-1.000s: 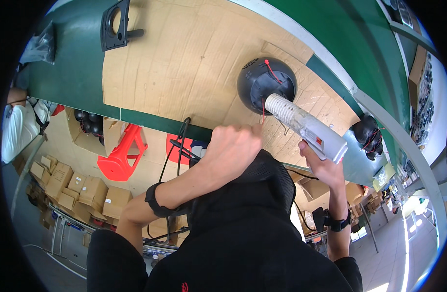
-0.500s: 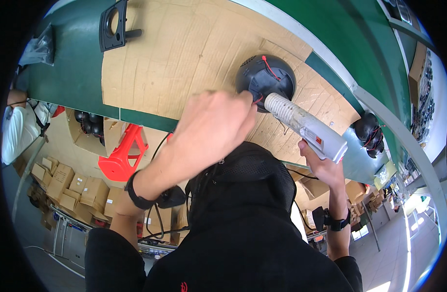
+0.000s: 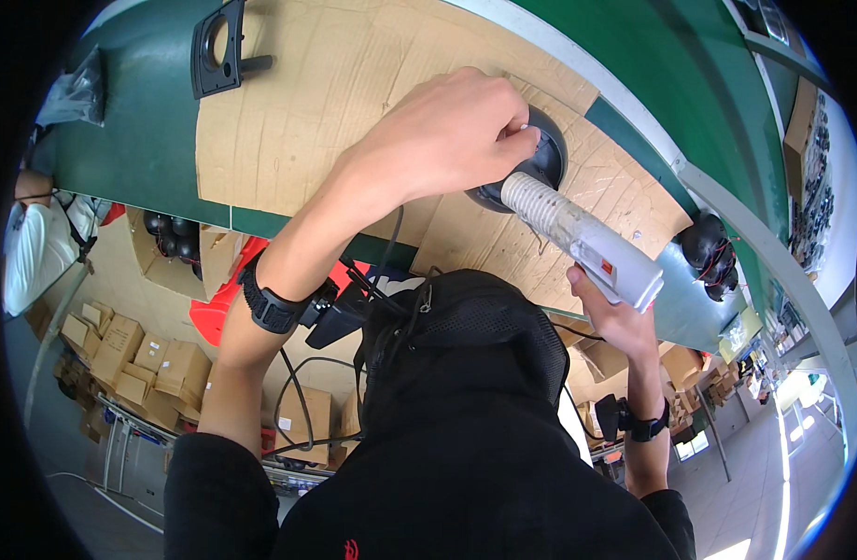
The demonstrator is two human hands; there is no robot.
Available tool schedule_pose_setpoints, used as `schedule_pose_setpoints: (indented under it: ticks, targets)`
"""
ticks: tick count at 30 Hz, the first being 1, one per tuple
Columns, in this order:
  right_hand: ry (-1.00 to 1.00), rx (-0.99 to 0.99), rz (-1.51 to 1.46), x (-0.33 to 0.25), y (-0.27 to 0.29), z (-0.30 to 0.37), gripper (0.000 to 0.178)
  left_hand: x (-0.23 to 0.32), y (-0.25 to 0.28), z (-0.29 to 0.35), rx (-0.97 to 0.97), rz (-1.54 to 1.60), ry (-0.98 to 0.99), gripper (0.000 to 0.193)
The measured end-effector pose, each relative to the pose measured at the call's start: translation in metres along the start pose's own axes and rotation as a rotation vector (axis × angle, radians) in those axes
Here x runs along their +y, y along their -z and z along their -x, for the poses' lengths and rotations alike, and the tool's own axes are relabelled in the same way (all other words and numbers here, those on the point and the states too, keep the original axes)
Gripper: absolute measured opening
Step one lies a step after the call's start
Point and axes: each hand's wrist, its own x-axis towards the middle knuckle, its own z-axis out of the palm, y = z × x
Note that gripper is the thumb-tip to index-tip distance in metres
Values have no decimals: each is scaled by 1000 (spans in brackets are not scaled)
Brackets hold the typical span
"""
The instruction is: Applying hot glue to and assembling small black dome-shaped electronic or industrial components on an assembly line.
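A round black dome-shaped housing (image 3: 552, 140) rests on the cardboard, its hollow side partly hidden by my left hand (image 3: 452, 131). The fingers of that hand are pinched together over the housing; what lies between them is hidden. From the lower right, my right hand (image 3: 623, 322) grips a whitish cylindrical heat gun (image 3: 615, 261) with a ribbed barrel and a red switch. Its barrel end is at the near rim of the housing, close below my left fingers. The red wire on the housing is covered by my left hand.
Cardboard (image 3: 298, 121) covers much of the green table (image 3: 130, 140). A black frame with a round hole (image 3: 216, 56) lies at the far left. More black domes with red wires (image 3: 707, 257) sit at the right. A red stool (image 3: 207, 317) and cartons (image 3: 181, 369) stand below the table.
My left hand has moved up and right, from the housing's near-left side to over it, covering the red wire. The heat gun has shifted very slightly left; my right hand keeps its grip.
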Motion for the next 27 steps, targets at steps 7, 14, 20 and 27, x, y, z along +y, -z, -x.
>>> schedule_pose_setpoints:
  ticks: [7, 14, 20, 27]
  targets:
    - [75, 32, -18, -2, -2, -1, 18, 1, -5, 1, -2, 16, 39, 31]
    - [-39, -33, 29, 2, 1, 3, 34, -1, -7, 3, 7, 10, 48, 30]
    - [-33, -22, 9, 3, 1, 4, 33, 2, -10, 3, 2, 14, 43, 30]
    - [10, -14, 8, 0, -3, 0, 32, 1, -11, 3, 5, 19, 40, 31]
